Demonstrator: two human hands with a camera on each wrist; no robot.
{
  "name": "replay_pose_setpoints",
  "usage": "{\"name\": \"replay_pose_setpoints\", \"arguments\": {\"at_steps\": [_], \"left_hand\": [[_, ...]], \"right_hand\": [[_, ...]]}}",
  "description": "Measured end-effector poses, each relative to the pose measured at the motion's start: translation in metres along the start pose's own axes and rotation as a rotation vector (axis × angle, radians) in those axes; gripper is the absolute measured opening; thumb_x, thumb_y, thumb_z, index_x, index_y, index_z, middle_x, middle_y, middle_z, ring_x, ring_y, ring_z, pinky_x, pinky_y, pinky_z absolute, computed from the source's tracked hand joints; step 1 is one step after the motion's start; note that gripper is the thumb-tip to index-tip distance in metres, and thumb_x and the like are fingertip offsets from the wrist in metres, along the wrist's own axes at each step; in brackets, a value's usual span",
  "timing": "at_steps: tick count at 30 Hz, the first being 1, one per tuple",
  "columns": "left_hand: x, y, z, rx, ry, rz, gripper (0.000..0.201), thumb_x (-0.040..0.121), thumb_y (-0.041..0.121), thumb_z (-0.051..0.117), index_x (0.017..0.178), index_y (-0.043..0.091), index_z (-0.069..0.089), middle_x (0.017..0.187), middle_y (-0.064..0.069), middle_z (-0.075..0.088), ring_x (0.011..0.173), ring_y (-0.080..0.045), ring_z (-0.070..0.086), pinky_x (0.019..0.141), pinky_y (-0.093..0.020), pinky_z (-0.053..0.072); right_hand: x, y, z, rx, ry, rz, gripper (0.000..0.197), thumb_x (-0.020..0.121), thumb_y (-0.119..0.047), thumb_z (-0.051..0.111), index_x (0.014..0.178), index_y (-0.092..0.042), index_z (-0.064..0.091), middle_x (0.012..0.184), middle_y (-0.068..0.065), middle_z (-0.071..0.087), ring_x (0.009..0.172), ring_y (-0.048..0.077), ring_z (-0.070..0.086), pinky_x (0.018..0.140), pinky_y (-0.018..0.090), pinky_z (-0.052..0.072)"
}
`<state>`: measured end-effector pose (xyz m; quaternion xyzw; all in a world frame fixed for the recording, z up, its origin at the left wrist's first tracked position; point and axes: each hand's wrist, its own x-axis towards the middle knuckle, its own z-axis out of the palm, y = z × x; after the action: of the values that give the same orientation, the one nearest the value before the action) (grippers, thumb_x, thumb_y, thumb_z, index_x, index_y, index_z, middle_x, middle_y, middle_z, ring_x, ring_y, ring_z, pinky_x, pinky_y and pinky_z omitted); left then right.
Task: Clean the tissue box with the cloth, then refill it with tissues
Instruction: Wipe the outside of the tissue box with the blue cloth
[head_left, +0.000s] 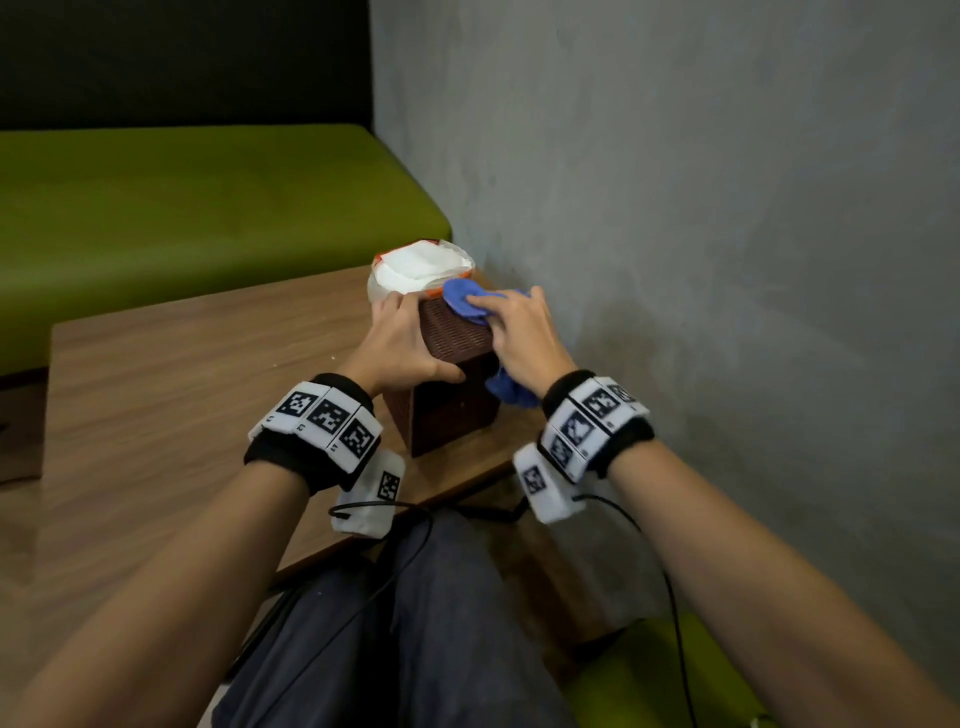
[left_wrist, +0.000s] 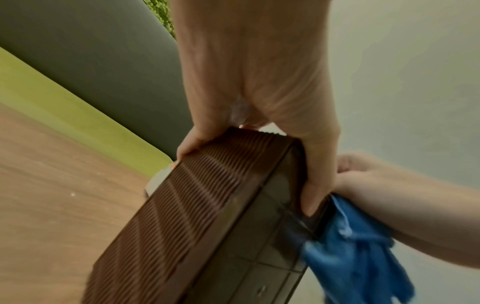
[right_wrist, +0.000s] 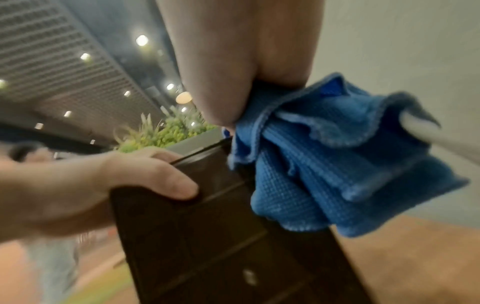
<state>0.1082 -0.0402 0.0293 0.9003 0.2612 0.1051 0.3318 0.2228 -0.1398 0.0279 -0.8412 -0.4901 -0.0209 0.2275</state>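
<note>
A dark brown ribbed tissue box (head_left: 453, 338) stands on end on the wooden table (head_left: 182, 374), near the wall. My left hand (head_left: 402, 340) grips its upper end, thumb across the near face and fingers over the far edge; the left wrist view shows the same box (left_wrist: 197, 195) in that hand (left_wrist: 249, 123). My right hand (head_left: 514, 338) holds a blue cloth (head_left: 467, 301) and presses it on the box's top right side; the cloth's tail (right_wrist: 337, 164) hangs down beside the box (right_wrist: 207, 236). A pack of white tissues (head_left: 418, 270) sits just behind the box.
A grey wall (head_left: 701, 208) rises close on the right of the box. A green bench seat (head_left: 208, 197) runs behind the table. Cables (head_left: 395, 545) from the wrist cameras trail over my lap below the table edge.
</note>
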Motion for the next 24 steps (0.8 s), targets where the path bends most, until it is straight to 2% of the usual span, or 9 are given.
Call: {"name": "replay_pose_setpoints", "arguments": {"at_steps": [3, 6, 11, 13, 15, 17, 19, 21, 24], "left_hand": [[-0.001, -0.002, -0.001, -0.039, 0.016, 0.044, 0.112, 0.034, 0.055, 0.057, 0.131, 0.002, 0.039, 0.130, -0.018, 0.044, 0.122, -0.030, 0.034, 0.101, -0.029, 0.026], [-0.006, -0.013, -0.001, -0.093, 0.071, 0.111, 0.113, 0.031, 0.058, 0.052, 0.131, 0.006, 0.042, 0.128, -0.017, 0.047, 0.120, -0.030, 0.038, 0.093, -0.024, 0.028], [-0.016, -0.033, 0.011, -0.213, 0.213, 0.212, 0.106, 0.045, 0.054, 0.072, 0.133, 0.006, 0.037, 0.127, -0.014, 0.046, 0.117, -0.020, 0.041, 0.096, -0.018, 0.029], [-0.022, -0.040, 0.025, -0.255, 0.232, 0.267, 0.100, 0.052, 0.050, 0.072, 0.132, 0.002, 0.036, 0.126, -0.015, 0.045, 0.117, -0.016, 0.042, 0.098, -0.011, 0.029], [-0.028, -0.050, 0.038, -0.263, 0.219, 0.237, 0.099, 0.055, 0.050, 0.071, 0.132, -0.002, 0.035, 0.126, -0.014, 0.043, 0.117, -0.011, 0.040, 0.101, -0.004, 0.027], [-0.028, -0.064, 0.042, -0.249, 0.182, 0.197, 0.104, 0.054, 0.052, 0.070, 0.134, -0.003, 0.032, 0.128, -0.014, 0.042, 0.120, -0.011, 0.039, 0.104, -0.011, 0.029], [-0.026, -0.081, 0.041, -0.212, 0.096, 0.154, 0.116, 0.049, 0.056, 0.070, 0.139, -0.001, 0.024, 0.136, -0.018, 0.038, 0.128, -0.021, 0.038, 0.111, -0.030, 0.031], [-0.028, -0.086, 0.039, -0.191, 0.005, 0.129, 0.128, 0.044, 0.057, 0.069, 0.144, 0.002, 0.011, 0.145, -0.017, 0.028, 0.135, -0.026, 0.030, 0.116, -0.040, 0.027], [-0.025, -0.071, 0.033, -0.228, -0.003, 0.094, 0.137, 0.042, 0.059, 0.066, 0.146, 0.005, -0.005, 0.149, -0.014, 0.022, 0.139, -0.021, 0.022, 0.110, -0.024, 0.019]], "right_hand": [[-0.012, -0.034, 0.007, 0.003, 0.003, -0.153, 0.034, 0.078, 0.003, 0.050, 0.106, -0.008, 0.068, 0.109, 0.017, 0.070, 0.094, 0.040, 0.054, 0.087, 0.045, 0.042], [-0.038, -0.027, 0.005, -0.035, -0.012, -0.284, 0.036, 0.081, 0.000, 0.046, 0.110, -0.010, 0.066, 0.110, 0.016, 0.069, 0.088, 0.038, 0.053, 0.083, 0.035, 0.037], [-0.012, 0.002, -0.023, 0.251, 0.171, -0.062, 0.034, 0.091, -0.006, 0.045, 0.121, -0.007, 0.061, 0.113, 0.024, 0.061, 0.102, 0.039, 0.058, 0.092, 0.024, 0.038], [-0.009, -0.006, -0.021, 0.312, 0.179, -0.053, 0.033, 0.090, -0.003, 0.051, 0.122, -0.008, 0.060, 0.109, 0.025, 0.061, 0.102, 0.035, 0.060, 0.087, 0.015, 0.035], [-0.015, -0.011, -0.012, 0.324, 0.133, -0.063, 0.034, 0.090, -0.002, 0.051, 0.122, -0.009, 0.060, 0.108, 0.025, 0.062, 0.102, 0.035, 0.060, 0.088, 0.018, 0.036], [-0.023, -0.010, -0.003, 0.321, 0.075, -0.071, 0.034, 0.091, -0.003, 0.050, 0.123, -0.010, 0.059, 0.108, 0.022, 0.060, 0.103, 0.034, 0.058, 0.093, 0.027, 0.039], [-0.031, -0.011, 0.008, 0.293, 0.011, -0.072, 0.035, 0.092, -0.005, 0.050, 0.126, -0.011, 0.057, 0.112, 0.020, 0.057, 0.108, 0.032, 0.054, 0.097, 0.033, 0.041], [-0.039, -0.018, 0.018, 0.186, -0.073, -0.073, 0.038, 0.093, -0.007, 0.050, 0.130, -0.013, 0.052, 0.133, 0.019, 0.048, 0.126, 0.030, 0.044, 0.109, 0.038, 0.036], [-0.040, -0.028, 0.032, 0.061, -0.124, -0.063, 0.040, 0.096, -0.010, 0.045, 0.136, -0.011, 0.044, 0.151, 0.017, 0.029, 0.139, 0.032, 0.026, 0.115, 0.037, 0.023]]}}
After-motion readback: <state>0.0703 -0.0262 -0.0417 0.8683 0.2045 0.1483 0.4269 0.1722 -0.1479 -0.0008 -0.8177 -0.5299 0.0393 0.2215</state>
